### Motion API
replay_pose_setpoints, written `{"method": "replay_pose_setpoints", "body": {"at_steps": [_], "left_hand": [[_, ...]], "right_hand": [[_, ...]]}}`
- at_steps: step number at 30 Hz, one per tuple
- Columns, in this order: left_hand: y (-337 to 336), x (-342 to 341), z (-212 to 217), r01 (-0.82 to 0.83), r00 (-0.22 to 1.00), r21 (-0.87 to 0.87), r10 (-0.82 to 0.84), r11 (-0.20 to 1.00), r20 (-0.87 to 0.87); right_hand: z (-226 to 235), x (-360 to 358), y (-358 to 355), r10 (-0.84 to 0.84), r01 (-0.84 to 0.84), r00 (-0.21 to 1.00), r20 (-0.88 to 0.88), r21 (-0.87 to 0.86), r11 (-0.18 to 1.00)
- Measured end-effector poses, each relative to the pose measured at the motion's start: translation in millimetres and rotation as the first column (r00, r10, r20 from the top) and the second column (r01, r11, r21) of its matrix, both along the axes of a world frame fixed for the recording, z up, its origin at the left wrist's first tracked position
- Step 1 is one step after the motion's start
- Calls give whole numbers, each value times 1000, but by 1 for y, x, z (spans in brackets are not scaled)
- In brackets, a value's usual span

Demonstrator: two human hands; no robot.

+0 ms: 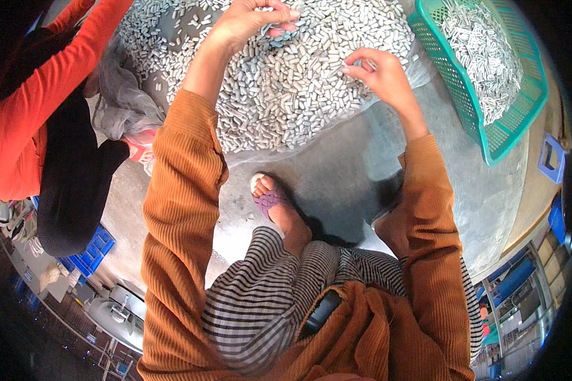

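Observation:
A wide layer of small, pale, capsule-shaped pieces (299, 95) is spread over a thin translucent sheet (279, 155) on the floor. Over its far part, my left hand (251, 22) is closed, thumb against fingers. Bluish-grey pieces show beneath its curled fingers; whether all of them are held or some lie on the pile I cannot tell. My right hand (384, 73) hovers at the right side of the layer, thumb and fingertips pinched together. Something small and greyish shows between those fingers, its shape mostly covered.
At the right stands a green perforated basket (502, 149) holding many thin pale pieces (483, 63). A person in a red sleeve (28, 117) sits close on the left beside bunched clear plastic (124, 105). My sandalled foot (270, 197) is near the layer's front edge. A blue crate (95, 251) lies behind that person.

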State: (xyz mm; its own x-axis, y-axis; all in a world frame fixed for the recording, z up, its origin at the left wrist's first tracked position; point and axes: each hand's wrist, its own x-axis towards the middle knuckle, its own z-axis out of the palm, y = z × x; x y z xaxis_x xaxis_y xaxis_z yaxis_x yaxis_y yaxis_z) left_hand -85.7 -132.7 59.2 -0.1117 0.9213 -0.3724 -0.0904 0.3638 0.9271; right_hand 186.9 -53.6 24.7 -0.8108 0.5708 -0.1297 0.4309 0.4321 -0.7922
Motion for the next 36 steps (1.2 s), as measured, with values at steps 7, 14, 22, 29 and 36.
{"method": "replay_pose_setpoints", "body": {"at_steps": [7,14,22,29,36], "left_hand": [[-21,49,-24,328,654,-66,-277,942,-704],[-26,69,-39,284,493,-65,-203,957,-846],[-32,40,-6,132,906,-4,-119,991,407],[-20,85,-30,241,849,25,-199,970,-489],[-42,110,-30,183,859,54,-133,982,-495]], "right_hand": [[50,29,-3,-492,6,818,-297,-851,525],[36,38,9,-665,406,746,-21,-777,480],[23,31,-29,-413,319,792,449,273,908],[13,27,-36,-470,414,846,252,246,877],[101,49,-10,-589,409,797,-135,-597,690]]}}
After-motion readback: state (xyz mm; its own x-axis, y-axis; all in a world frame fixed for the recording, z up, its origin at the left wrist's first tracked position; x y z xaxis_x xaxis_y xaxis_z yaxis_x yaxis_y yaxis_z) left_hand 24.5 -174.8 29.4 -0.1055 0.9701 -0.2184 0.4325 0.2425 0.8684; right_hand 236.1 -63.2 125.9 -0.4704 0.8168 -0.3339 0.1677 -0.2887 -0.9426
